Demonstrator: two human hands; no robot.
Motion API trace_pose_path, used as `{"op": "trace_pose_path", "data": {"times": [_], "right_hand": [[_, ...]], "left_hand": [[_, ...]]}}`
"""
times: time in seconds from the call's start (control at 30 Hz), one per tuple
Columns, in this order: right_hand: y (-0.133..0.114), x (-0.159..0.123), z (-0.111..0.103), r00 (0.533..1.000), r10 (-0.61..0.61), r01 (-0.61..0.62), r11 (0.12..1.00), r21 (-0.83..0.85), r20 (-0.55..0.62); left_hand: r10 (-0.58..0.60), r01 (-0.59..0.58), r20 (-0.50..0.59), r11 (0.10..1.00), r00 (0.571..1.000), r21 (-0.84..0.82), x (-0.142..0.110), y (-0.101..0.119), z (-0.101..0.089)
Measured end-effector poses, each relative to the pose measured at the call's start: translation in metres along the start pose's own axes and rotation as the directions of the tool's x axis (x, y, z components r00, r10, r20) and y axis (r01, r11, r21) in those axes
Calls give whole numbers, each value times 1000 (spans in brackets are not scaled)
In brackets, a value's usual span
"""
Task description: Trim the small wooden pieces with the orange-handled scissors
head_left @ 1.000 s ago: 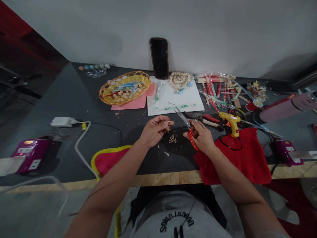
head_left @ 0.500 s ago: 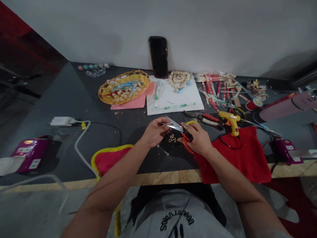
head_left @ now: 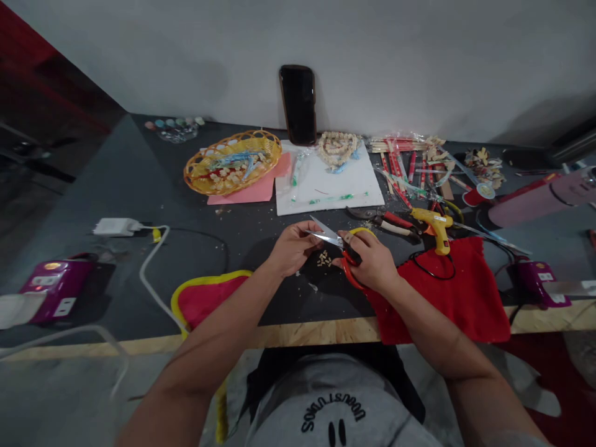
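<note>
My right hand [head_left: 370, 259] is wrapped round the handles of a pair of scissors [head_left: 331, 237], one handle red-orange, another part yellow. The blades point left and stand apart. At their tips, my left hand [head_left: 295, 249] is closed in a pinch; what it holds is too small or hidden to name. Below, between both hands, several short pale cut pieces [head_left: 324, 258] lie in a small heap on the dark tabletop [head_left: 274, 304].
Behind the hands lies a white board [head_left: 333, 180] with a beaded string on it. A wicker basket [head_left: 190, 177] stands left of it. Pruning shears [head_left: 395, 226], a yellow glue gun [head_left: 433, 222] and a red cloth [head_left: 460, 298] are at right. A phone [head_left: 298, 105] leans against the wall.
Almost nothing differs. The view has shifted very slightly, while both hands and the scissors keep nearly the same pose.
</note>
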State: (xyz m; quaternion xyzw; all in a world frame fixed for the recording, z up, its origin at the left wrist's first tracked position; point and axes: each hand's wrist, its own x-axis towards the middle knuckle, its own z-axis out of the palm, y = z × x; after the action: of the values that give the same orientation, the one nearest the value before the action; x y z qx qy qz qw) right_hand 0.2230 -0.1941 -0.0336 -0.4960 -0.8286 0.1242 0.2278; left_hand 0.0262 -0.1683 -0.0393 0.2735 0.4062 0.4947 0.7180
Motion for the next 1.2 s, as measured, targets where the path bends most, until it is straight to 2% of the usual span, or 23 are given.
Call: {"op": "trace_pose_path", "data": {"times": [0.3, 0.5, 0.6, 0.73, 0.97, 1.2], "right_hand": [[-1, -4, 1, 999, -8, 5, 997, -71, -42], [3, -2, 1, 997, 62, -62, 998, 4, -44], [5, 0, -1, 997, 51, -51, 999, -12, -58], [3, 1, -3, 1000, -1, 1, 1000, -20, -9], [-1, 1, -5, 1000, 18, -18, 1000, -13, 2], [-2, 0, -3, 1000, 8, -8, 999, -45, 9]], "left_hand": [[11, -11, 1, 1000, 1000, -16, -2, -1, 2], [19, -18, 32, 999, 999, -32, -3, 0, 1], [12, -9, 65, 999, 998, -39, -3, 1, 1], [5, -3, 73, 1000, 997, -30, -2, 0, 2], [11, -13, 75, 1000, 997, 21, -1, -3, 1], [-5, 4, 32, 999, 999, 36, -2, -3, 2]]}}
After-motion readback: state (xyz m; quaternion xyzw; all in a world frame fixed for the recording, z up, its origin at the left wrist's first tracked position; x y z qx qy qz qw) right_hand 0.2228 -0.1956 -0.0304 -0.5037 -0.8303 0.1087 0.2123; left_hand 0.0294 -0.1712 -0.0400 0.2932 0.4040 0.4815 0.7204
